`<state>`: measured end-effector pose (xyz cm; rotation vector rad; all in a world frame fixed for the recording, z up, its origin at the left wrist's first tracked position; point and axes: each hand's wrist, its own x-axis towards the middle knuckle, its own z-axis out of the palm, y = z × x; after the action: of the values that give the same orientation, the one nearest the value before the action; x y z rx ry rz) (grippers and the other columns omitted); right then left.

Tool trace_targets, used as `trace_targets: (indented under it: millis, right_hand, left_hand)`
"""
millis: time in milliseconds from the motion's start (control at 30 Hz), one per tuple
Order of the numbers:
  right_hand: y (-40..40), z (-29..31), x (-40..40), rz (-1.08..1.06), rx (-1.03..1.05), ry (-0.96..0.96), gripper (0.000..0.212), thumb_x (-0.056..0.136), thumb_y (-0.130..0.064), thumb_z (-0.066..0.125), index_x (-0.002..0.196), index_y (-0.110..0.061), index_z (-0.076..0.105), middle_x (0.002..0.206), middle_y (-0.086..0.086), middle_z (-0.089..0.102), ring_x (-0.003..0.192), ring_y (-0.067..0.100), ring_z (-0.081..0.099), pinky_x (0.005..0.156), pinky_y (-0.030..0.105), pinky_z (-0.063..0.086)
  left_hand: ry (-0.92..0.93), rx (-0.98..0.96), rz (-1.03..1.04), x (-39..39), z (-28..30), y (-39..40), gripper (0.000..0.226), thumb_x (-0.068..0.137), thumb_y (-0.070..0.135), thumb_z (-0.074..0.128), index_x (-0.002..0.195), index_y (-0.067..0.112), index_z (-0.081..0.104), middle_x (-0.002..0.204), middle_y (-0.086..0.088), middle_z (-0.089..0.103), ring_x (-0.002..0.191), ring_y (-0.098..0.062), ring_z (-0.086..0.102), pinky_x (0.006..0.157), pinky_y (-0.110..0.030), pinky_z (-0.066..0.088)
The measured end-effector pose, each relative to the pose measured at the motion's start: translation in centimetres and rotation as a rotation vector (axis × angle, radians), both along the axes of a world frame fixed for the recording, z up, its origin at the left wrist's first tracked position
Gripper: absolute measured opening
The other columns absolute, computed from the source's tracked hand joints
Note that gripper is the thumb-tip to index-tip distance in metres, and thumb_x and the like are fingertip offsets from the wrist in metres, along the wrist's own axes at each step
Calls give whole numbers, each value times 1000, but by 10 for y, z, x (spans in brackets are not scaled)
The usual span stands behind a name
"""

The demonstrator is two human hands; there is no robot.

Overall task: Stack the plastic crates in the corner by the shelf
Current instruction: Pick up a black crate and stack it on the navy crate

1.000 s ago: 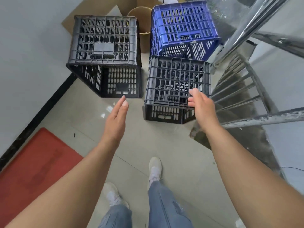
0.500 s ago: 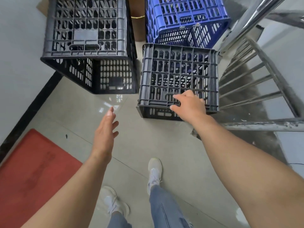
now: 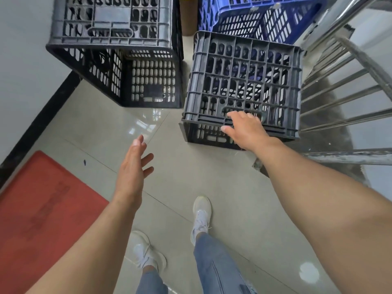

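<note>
While the left hand [image 3: 131, 168] hovers spread, right-hand fingers [image 3: 237, 117] rest apart on the empty black crate [image 3: 244, 77].

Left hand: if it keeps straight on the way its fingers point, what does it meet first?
Probably bare floor, then the large black crate by the wall. The left hand is open and empty, fingers aimed up-frame toward that crate's near corner; depth is unclear from one view.

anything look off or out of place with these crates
None is stacked yet. The near dark crate under the right hand and the black crate both lie tipped on their sides; the blue crate sits behind. No damage shows.
</note>
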<state>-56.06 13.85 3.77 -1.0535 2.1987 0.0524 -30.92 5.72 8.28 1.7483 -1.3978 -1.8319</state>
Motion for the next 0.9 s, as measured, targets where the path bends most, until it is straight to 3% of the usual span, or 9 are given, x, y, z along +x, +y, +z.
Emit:
trace_targets:
  millis: [367, 567, 700, 900]
  right_hand:
    - [7, 3, 94, 4, 5, -48, 42, 99, -36, 42, 132, -11, 44, 131, 14, 51, 123, 34, 44, 102, 44, 32]
    - [9, 7, 186, -35, -21, -65, 44, 100, -38, 39, 132, -9, 43, 132, 15, 51, 122, 35, 45, 99, 45, 36]
    - [-2, 18, 254, -69, -60, -91, 46, 100, -40, 37, 134, -9, 42, 134, 14, 51, 121, 35, 48, 93, 43, 39]
    - [-23, 29, 335, -66, -128, -124, 47, 99, -44, 34, 129, -9, 46, 130, 13, 55, 117, 35, 52, 92, 45, 44]
  left_hand:
    - [-30, -11, 84, 89, 11, 11, 54, 97, 50, 27, 144, 25, 35, 143, 3, 44, 117, -15, 53, 91, -33, 44]
    - [-59, 30, 105, 168, 11, 22, 56, 90, 64, 31, 138, 37, 41, 124, 15, 52, 108, -14, 55, 105, -56, 33]
    - [-65, 16, 166, 232, 10, 35, 54, 94, 56, 29, 142, 30, 38, 139, 7, 47, 112, -13, 54, 92, -35, 44]
    - [-52, 48, 355, 304, -7, 50, 51, 97, 48, 29, 141, 24, 39, 141, 0, 46, 109, -13, 55, 91, -33, 42]
